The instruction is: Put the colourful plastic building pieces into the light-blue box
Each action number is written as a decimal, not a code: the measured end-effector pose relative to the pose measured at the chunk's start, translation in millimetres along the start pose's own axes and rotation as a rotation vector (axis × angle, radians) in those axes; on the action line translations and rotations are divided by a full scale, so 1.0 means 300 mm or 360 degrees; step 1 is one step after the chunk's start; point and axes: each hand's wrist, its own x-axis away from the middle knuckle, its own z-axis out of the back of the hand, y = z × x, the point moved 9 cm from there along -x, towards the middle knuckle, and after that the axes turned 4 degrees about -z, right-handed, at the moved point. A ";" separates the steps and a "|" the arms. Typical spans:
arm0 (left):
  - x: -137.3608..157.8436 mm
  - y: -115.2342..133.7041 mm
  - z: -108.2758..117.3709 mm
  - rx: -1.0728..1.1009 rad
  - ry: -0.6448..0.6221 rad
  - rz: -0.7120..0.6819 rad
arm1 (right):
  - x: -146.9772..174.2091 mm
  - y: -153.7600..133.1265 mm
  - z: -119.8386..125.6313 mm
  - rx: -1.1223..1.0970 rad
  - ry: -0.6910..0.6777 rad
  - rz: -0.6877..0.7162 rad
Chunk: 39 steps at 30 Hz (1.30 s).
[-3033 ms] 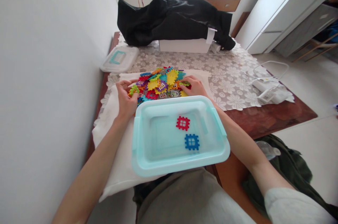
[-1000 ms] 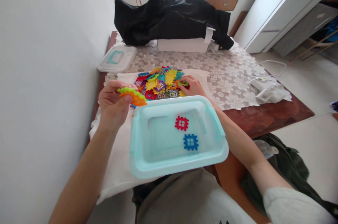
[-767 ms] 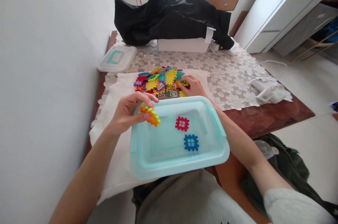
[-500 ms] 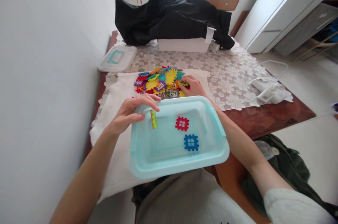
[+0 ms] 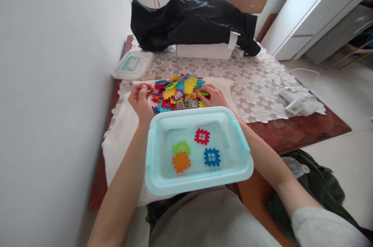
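Observation:
A pale turquoise plastic bin (image 5: 199, 187) sits in front of my body. Inside it lie a red window block (image 5: 202, 136), a blue window block (image 5: 211, 157), a green block (image 5: 181, 147) and an orange block (image 5: 181, 162) overlapping the green one. Behind the bin is a heap of colourful interlocking plastic blocks (image 5: 177, 93). My left hand (image 5: 141, 99) is at the heap's left edge, fingers bent and thumb apart, with no block visible in it. At the right edge, my right hand (image 5: 214, 96) has its fingers closed on a green-and-red block (image 5: 204, 93).
A white cloth (image 5: 119, 153) lies under the heap, over a lace-covered table (image 5: 256, 87). The bin's lid (image 5: 134, 66) rests at the back left by the wall. Black fabric (image 5: 192, 21) covers a white box (image 5: 204, 51) behind. A white cabled device (image 5: 300, 99) lies at right.
A green block and an orange block dropped from my left hand onto the bin's floor. That hand moved forward to the heap's left side. My right hand stayed at the heap.

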 end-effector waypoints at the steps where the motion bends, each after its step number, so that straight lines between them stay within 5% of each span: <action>1: 0.008 0.020 -0.004 -0.0054 -0.0082 -0.0060 | 0.001 0.000 -0.002 0.0004 0.0001 -0.0001; 5: 0.027 0.062 -0.017 -0.0215 -0.0253 -0.0130 | 0.004 0.005 -0.009 0.0029 -0.0013 -0.0056; 10: 0.013 0.135 0.046 -0.0277 -0.0043 -0.0104 | 0.012 -0.013 -0.003 0.0057 -0.0037 -0.0091; 14: 0.122 0.294 0.213 -0.0281 0.0217 -0.0210 | 0.023 -0.035 0.002 0.0061 -0.0035 -0.0100; 19: 0.473 0.494 0.508 -0.0650 0.0533 -0.0387 | 0.025 -0.043 0.001 0.0056 -0.0050 -0.0105; 20: 0.529 0.504 0.547 -0.0937 0.0460 -0.0295 | 0.023 -0.041 0.001 0.0056 -0.0055 -0.0105; 23: 0.634 0.477 0.596 -0.1864 -0.0171 -0.0079 | 0.018 -0.034 -0.002 0.0055 -0.0066 -0.0093; 26: 0.683 0.433 0.711 -0.2242 -0.0386 0.0274 | 0.016 -0.025 -0.006 0.0052 -0.0062 -0.0065; 32: 0.721 0.491 0.793 -0.2160 -0.0390 0.0335 | 0.011 -0.003 -0.017 0.0023 -0.0031 -0.0026; 39: 0.734 0.480 0.835 -0.1858 -0.0034 0.0863 | 0.011 0.013 -0.010 0.0014 0.0079 0.0029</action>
